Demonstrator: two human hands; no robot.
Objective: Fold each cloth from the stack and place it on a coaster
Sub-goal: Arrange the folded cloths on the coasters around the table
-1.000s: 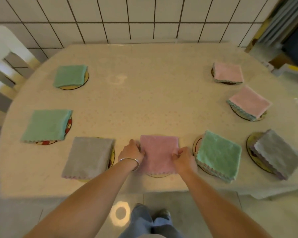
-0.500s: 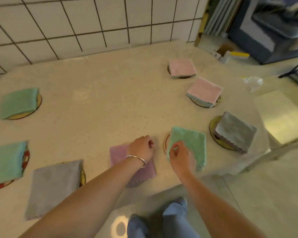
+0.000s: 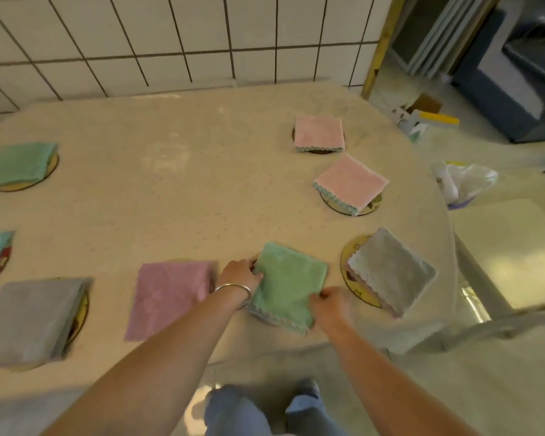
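Both hands hold a folded green cloth (image 3: 285, 284) near the front edge of the table (image 3: 177, 196). The left hand (image 3: 240, 273), with a bangle (image 3: 233, 289) on its wrist, grips the cloth's left edge with curled fingers; the right hand (image 3: 329, 305) pinches its right edge. A folded pink cloth (image 3: 167, 297) lies just to the left, and a grey cloth (image 3: 390, 272) sits on a coaster (image 3: 348, 256) to the right.

Bare forearms; silver bangle (image 3: 233, 289) on left wrist; blue trousers (image 3: 236, 410)
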